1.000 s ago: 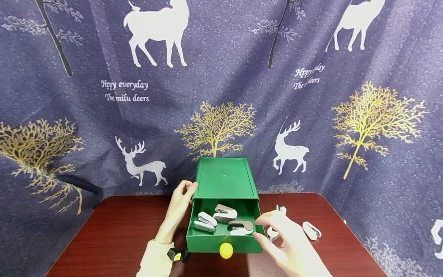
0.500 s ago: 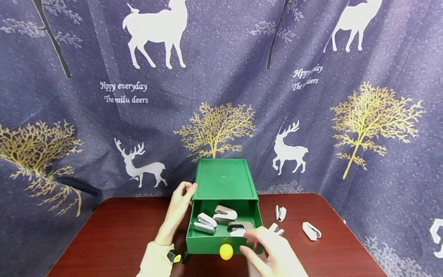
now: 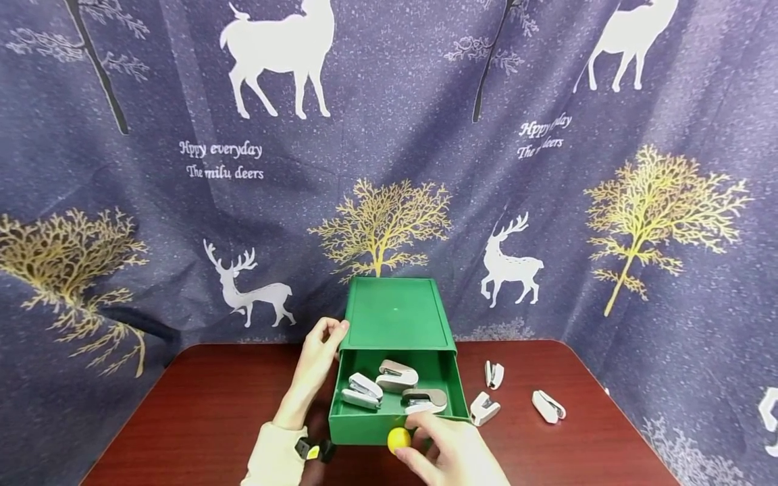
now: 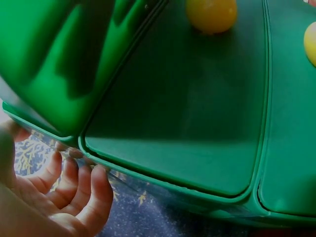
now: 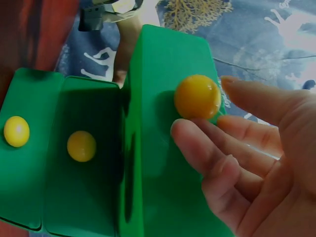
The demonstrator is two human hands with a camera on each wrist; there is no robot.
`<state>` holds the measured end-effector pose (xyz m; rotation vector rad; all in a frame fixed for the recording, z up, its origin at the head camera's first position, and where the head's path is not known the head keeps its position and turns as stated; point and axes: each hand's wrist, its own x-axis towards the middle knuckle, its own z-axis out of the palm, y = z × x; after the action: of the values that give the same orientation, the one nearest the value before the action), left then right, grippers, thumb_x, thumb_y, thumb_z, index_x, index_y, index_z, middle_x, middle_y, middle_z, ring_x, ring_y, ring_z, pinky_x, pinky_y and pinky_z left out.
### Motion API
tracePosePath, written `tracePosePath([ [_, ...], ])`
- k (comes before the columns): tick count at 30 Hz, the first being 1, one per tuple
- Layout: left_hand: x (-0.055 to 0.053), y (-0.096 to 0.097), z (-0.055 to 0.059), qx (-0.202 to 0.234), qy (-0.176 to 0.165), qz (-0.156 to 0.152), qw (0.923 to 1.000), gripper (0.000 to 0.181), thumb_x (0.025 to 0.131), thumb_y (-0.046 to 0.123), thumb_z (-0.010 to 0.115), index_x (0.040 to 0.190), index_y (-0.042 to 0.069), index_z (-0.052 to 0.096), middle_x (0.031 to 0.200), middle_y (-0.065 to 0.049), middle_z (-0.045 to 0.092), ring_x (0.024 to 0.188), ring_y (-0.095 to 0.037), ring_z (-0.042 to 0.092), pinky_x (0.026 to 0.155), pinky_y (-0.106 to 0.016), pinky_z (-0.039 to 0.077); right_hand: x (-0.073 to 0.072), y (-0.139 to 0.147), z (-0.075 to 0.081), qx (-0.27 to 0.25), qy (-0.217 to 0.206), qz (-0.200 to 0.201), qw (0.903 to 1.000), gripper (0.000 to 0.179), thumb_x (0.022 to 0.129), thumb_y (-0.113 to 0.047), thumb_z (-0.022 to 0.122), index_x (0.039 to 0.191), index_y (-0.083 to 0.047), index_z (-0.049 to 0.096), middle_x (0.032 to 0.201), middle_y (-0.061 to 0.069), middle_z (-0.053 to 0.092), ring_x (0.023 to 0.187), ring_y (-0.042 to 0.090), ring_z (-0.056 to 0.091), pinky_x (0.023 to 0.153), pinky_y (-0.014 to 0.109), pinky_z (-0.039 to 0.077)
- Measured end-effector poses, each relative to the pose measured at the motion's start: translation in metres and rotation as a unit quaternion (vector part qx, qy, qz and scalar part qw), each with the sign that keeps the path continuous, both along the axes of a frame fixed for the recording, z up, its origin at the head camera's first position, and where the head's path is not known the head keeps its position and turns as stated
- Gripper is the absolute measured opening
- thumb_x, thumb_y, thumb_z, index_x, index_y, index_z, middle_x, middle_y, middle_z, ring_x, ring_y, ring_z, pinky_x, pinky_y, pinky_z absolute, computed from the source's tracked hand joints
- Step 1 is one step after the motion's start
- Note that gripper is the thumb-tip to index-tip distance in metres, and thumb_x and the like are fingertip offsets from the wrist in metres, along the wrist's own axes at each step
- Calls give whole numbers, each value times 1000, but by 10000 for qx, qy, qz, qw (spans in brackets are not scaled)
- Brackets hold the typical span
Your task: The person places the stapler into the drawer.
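Observation:
A green drawer unit (image 3: pixel 396 312) stands on the table with its top drawer (image 3: pixel 365 430) pulled out. Three mini staplers lie in that drawer: a white one (image 3: pixel 362 391) at left, a pale one (image 3: pixel 398 376) behind, and a grey-and-white one (image 3: pixel 425 400) at right. My left hand (image 3: pixel 319 351) rests against the unit's left side, fingertips at its edge. My right hand (image 3: pixel 446 449) is at the drawer's yellow round knob (image 5: pixel 197 97); the fingertips reach beside and under it, and a small gap shows between thumb and knob in the right wrist view.
Right of the unit, three white mini staplers lie on the dark red table (image 3: pixel 231 412): one near the drawer (image 3: pixel 484 408), one farther back (image 3: pixel 494 374), one far right (image 3: pixel 549 406). Two shut drawers with yellow knobs (image 5: pixel 81 146) sit below. A patterned cloth (image 3: pixel 389 135) hangs behind.
My right hand has moved left and down from the drawer's right front corner to the yellow knob, uncovering the staplers to the right. My left hand has stayed at the unit's side.

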<state>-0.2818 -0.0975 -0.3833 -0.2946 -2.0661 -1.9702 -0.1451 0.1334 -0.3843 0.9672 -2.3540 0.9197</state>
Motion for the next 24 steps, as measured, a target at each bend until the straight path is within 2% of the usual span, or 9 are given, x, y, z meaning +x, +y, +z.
tracePosePath([
  [10, -1, -1, -1, 50, 29, -26, 10000, 16, 98, 13, 60, 91, -1, 55, 80, -2, 47, 68, -12, 49, 58, -23, 44, -4, -4, -6, 42, 324, 88, 9994, 21, 84, -16, 77, 95, -18, 59, 74, -14, 60, 60, -12, 48, 54, 8, 41],
  [15, -2, -1, -1, 105, 19, -26, 9999, 16, 97, 13, 61, 91, -1, 55, 80, -2, 47, 69, -11, 49, 57, -23, 45, -4, -9, -8, -131, 597, -244, 9978, 22, 81, -16, 80, 93, -19, 61, 75, -17, 59, 61, -10, 49, 55, 8, 41],
  [21, -1, 0, 0, 100, 12, -20, 9999, 16, 97, 13, 61, 91, -1, 55, 79, -1, 47, 68, -9, 48, 56, -23, 45, -12, -14, -11, -195, 1287, -694, 9891, 26, 75, -12, 83, 92, -15, 64, 79, -13, 62, 66, -1, 57, 60, 11, 44],
  [24, 0, 0, 1, 109, 17, -22, 9999, 16, 97, 13, 61, 90, -1, 55, 79, -1, 47, 68, -9, 48, 56, -23, 45, -15, -15, -13, -355, 1279, -756, 9883, 28, 74, -9, 83, 94, -13, 65, 83, -10, 64, 67, 1, 60, 61, 14, 47],
])
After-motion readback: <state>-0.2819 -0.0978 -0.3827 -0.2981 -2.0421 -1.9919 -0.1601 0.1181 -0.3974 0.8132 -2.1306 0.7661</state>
